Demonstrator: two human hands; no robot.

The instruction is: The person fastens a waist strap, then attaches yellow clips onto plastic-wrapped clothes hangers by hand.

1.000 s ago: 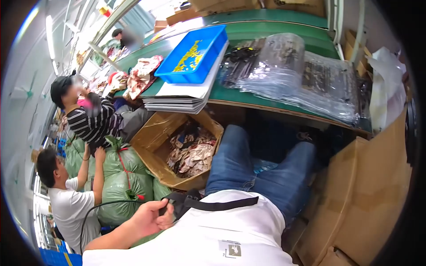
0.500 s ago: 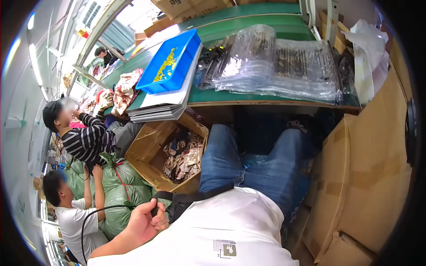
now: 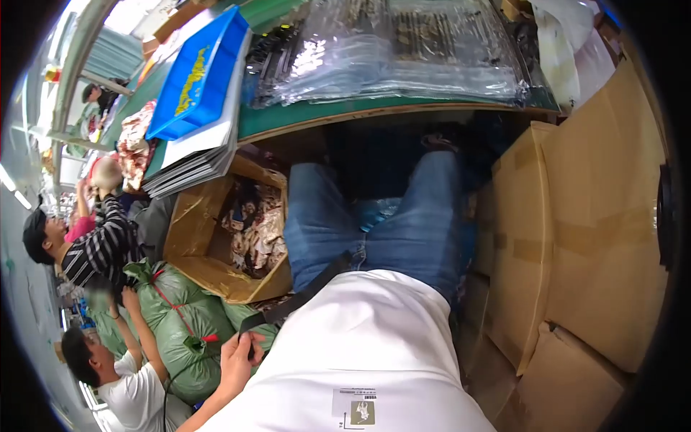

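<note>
My left hand (image 3: 239, 358) is closed on a black strap (image 3: 311, 289) at the left side of my white shirt. The strap runs from my fingers up and right across my waist to the lap of my jeans. Green sacks (image 3: 176, 324) tied with red cord lie just left of this hand, and an open cardboard box (image 3: 198, 216) of patterned fabric pieces stands above it. My right hand is not in view.
A green table (image 3: 317, 119) holds a blue tray (image 3: 198, 72) with yellow bits, stacked sheets (image 3: 193, 169) and plastic-wrapped packs (image 3: 403, 50). Large cartons (image 3: 597, 194) stand at the right. At the left are a person in stripes (image 3: 104, 245) and a person in white (image 3: 137, 396).
The view has turned, so the table, tray and box appear higher and further left. My left hand still grips the strap, which now stretches diagonally toward my lap.
</note>
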